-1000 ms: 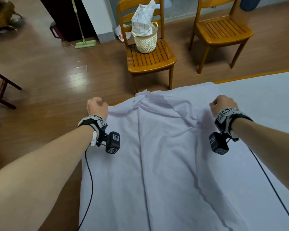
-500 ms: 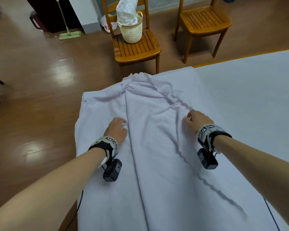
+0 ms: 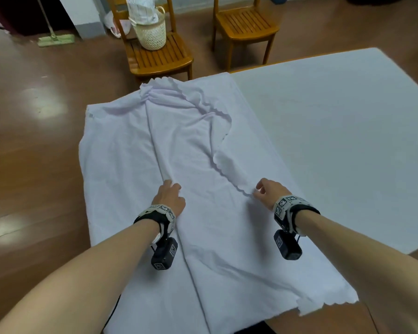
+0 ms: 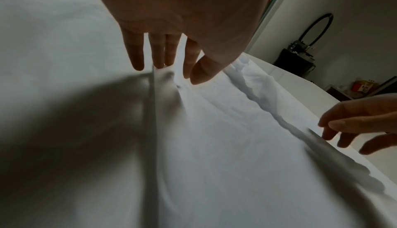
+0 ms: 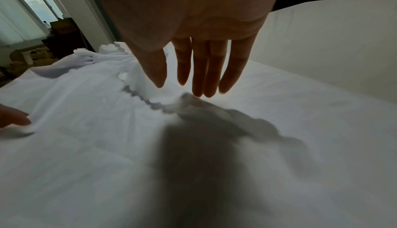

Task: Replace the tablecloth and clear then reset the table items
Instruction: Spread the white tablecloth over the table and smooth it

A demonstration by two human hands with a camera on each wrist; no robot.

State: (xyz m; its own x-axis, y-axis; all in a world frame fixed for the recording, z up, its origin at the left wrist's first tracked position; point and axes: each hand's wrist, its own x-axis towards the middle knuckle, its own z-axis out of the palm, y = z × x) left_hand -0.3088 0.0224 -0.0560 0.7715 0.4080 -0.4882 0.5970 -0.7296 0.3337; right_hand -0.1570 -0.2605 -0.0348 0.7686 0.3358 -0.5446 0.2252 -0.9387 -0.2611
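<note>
A white tablecloth [image 3: 135, 169] with a scalloped edge lies rumpled and folded over on the left part of the table [image 3: 348, 121], bunched at its far end. My left hand [image 3: 170, 191] has its straight fingers [image 4: 159, 53] touching the cloth [image 4: 214, 138] at a long crease. My right hand [image 3: 263, 191] hovers with straight fingers [image 5: 201, 72] at the scalloped edge [image 5: 154, 102], the tips touching the cloth. Neither hand grips anything.
A wooden chair [image 3: 159, 56] beyond the table carries a woven basket [image 3: 151, 33] with a checked cloth in it. A second chair [image 3: 246, 25] stands to its right. A mop [image 3: 56, 39] lies on the wooden floor at far left.
Both hands let go of the cloth's far end and drew back toward me along the cloth; their fingers went from curled to straight. The view tilted down.
</note>
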